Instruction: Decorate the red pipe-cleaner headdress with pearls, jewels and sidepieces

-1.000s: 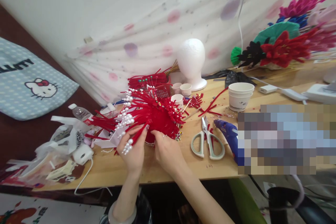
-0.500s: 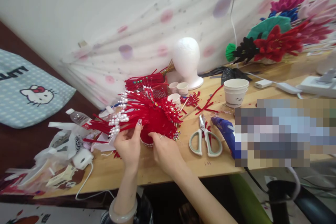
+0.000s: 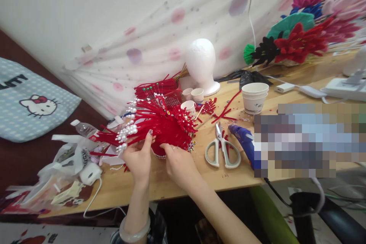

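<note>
A red headpiece point(image 3: 171, 131) with pearl-tipped red strands fanning out to the left is held up over the wooden table. My left hand point(image 3: 140, 160) grips it at the lower left, thumb raised against the red strands, its other fingers partly hidden behind. My right hand point(image 3: 178, 164) pinches the lower edge near a row of small pearls. White-handled scissors point(image 3: 223, 150) lie on the table to the right of the headpiece, their blades pointing away. Beyond them is a blue glue gun point(image 3: 243, 143).
Behind stand a white foam head point(image 3: 201, 65), small paper cups point(image 3: 197, 94) and a red basket point(image 3: 173, 97) of red stems. Stacked white cups point(image 3: 255, 99), a power strip point(image 3: 345, 90) and fabric flowers point(image 3: 303, 44) are at right. Plastic bags point(image 3: 67, 156) and a bottle point(image 3: 84, 129) are at left.
The whole view has shifted slightly. Both hands keep their grip on the headpiece, with barely any movement against it.
</note>
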Available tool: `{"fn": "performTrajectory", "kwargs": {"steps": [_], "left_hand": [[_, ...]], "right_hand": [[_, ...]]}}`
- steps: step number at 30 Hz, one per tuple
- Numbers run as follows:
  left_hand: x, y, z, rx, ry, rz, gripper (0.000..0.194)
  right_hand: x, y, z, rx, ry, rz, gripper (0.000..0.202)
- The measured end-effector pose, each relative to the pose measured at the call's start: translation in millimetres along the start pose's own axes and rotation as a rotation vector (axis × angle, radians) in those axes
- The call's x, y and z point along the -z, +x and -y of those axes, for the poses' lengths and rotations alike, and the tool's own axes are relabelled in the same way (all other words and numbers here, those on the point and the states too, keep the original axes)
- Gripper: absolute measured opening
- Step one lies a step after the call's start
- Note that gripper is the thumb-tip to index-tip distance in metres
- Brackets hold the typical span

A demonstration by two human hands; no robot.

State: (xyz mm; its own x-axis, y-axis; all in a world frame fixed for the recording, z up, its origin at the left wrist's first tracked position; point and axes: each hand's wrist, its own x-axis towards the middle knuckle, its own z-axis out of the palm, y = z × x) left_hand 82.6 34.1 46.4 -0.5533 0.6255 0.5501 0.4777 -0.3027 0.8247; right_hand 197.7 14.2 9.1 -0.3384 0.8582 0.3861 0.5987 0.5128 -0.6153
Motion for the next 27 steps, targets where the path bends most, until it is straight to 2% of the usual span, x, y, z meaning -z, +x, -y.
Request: {"fn": "performTrajectory", "kwargs": {"steps": [5,9,12,16,22,27], "left_hand": [[1.7,3.8,3.2,0.081,-0.051,0.04,0.03],[-0.6,4.7,7.1,0.061,-0.073,0.026,0.03],[-2.4,4.9,9.2,0.04,-0.036,0.015,0.03],[-3.4,3.4,7.4,0.041,-0.03,0.01,0.029],[-1.4,-1.3,-0.2,0.066,-0.048,0.031,0.026],[-1.9,0.1,2.7,0.091,-0.063,0.045,0.028]], "right_hand": [[-0.1,0.0,0.2,0.006,0.006,-0.005,0.039],[-2.0,-0.4,-0.8,0.007,0.011,-0.014,0.041],[-3.2,-0.4,-0.8,-0.01,0.012,-0.026,0.051],[-1.2,0.3,0.8,-0.115,0.035,-0.037,0.07],[2.7,0.5,3.0,-0.156,-0.042,0.033,0.077],[1.2,1.2,2.6,-0.147,-0.058,0.028,0.079]]}}
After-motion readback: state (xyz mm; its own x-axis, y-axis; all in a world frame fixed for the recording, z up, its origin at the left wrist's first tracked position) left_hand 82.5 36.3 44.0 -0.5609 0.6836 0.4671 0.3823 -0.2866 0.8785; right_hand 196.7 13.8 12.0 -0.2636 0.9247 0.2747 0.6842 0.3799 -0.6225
